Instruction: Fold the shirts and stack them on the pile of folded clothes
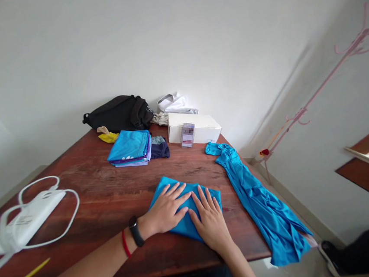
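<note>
Head cam's riding up on the person's head here, looking forward and down, and it's sitting pretty close over the left hand (165,208) and right hand (210,223). It's taking in most of the wooden table (79,201) and catching the wall (97,46) behind.

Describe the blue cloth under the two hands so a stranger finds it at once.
On the red wooden table, near the person's edge, lies a folded turquoise cloth. The left hand and right hand rest on it, unlike the loose blue garment to its right and the folded stack behind.
</note>
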`<state>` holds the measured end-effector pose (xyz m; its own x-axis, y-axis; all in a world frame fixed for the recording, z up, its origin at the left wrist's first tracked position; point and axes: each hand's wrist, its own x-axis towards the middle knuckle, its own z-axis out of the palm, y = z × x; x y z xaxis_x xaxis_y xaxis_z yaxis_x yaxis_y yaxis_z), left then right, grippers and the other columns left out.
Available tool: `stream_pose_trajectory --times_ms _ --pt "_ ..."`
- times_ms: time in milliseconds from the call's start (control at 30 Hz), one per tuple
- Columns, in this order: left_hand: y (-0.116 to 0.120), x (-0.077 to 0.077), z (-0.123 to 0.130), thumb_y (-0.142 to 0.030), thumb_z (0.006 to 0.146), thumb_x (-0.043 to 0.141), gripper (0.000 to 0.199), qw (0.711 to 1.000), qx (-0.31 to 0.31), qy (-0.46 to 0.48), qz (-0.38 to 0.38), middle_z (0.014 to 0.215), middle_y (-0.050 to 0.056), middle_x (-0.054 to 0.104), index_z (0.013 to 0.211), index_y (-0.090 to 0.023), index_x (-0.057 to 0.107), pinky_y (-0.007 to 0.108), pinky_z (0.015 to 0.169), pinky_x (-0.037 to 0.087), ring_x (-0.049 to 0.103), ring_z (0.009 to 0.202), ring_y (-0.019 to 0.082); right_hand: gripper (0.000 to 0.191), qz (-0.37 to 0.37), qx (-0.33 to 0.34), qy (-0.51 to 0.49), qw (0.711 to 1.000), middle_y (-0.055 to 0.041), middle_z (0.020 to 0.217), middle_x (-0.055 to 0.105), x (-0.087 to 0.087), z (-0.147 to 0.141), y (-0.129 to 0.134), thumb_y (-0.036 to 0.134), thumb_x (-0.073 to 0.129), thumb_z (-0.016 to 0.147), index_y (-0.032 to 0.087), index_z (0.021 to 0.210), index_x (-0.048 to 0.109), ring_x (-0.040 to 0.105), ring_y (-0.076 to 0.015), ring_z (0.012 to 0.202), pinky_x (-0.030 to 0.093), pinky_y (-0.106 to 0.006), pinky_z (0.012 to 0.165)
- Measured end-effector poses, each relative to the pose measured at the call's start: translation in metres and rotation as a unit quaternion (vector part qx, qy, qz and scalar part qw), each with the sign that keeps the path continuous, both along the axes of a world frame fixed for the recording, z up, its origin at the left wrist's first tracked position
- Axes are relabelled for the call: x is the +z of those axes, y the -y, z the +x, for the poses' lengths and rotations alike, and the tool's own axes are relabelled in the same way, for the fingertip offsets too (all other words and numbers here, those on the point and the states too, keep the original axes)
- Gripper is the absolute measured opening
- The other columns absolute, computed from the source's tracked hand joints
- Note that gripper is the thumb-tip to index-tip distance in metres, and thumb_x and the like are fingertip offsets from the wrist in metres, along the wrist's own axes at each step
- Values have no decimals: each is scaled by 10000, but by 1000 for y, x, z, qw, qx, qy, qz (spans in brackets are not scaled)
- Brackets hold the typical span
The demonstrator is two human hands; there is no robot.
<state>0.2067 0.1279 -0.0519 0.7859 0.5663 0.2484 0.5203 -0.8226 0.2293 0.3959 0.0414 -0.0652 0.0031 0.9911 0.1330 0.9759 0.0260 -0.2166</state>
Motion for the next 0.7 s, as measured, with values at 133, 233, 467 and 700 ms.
stream_pose_trajectory --times_ms 133,233,467,700 --pt "0 -1 0 -404 1007 555 518 1000 -1 11 -3 1604 90 437 1511 -302 494 577 1200 314 385 1489 329 583 -1 -2 2 1000 -40 1695 200 -1 0 1 479 407 1047 265 1589 386 178 -334 1564 267 -580 1228" --pt "0 0 -1 -416 1009 553 515 1000 -5 6 -11 1607 101 428 1506 -292 504 577 1206 309 372 1496 332 588 -5 -5 4 1000 -44 1695 200 -2 -1 1 483 411 1045 264 1589 384 171 -331 1566 257 -578 1232" --pt "-12 0 -12 -545 1035 441 546 999 28 8 -35 1619 130 395 1504 -275 515 605 1210 273 328 1513 358 594 -8 -3 -2 1000 -50 1695 197 -2 -1 1 478 400 1045 255 1595 370 156 -333 1568 242 -587 1232" --pt "-20 -10 -18 -591 1018 449 554 998 12 49 -33 1609 113 423 1487 -308 532 595 1204 284 370 1493 349 554 -29 10 0 1000 -111 1604 436 28 5 -10 486 501 1004 230 1495 535 368 -371 1488 322 -590 1174"
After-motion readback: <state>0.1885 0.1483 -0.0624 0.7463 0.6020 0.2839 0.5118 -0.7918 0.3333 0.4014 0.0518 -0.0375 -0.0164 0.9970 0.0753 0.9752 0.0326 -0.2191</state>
